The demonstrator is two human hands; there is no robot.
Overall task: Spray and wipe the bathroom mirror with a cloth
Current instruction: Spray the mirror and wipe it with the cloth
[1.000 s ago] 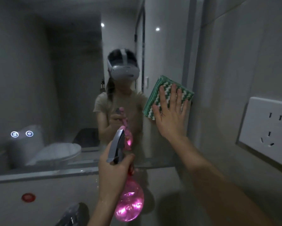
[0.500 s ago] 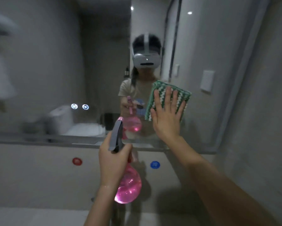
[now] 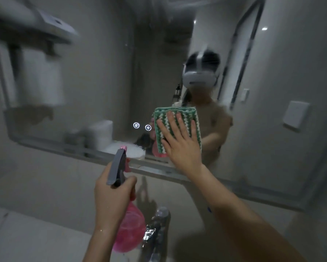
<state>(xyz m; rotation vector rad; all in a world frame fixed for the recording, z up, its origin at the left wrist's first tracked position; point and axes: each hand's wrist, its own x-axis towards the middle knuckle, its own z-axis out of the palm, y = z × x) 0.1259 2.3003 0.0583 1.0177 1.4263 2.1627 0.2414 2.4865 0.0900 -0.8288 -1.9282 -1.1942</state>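
Counts, head view. Hands: two, a left hand and a right hand. Cloths: one green-and-white cloth, folded. Spray bottles: one pink spray bottle with a grey trigger head. Mirrors: one mirror. Lit round icons on the glass: two, icon one and icon two, side by side. Chrome taps: one tap at the bottom edge. Blue dots on the wall below the mirror frame: one blue dot, partly hidden by the forearm. Reflected ceiling lights: two, light one and light two. Reflected wall plates: one wall plate; other reflected items too blurred to count.
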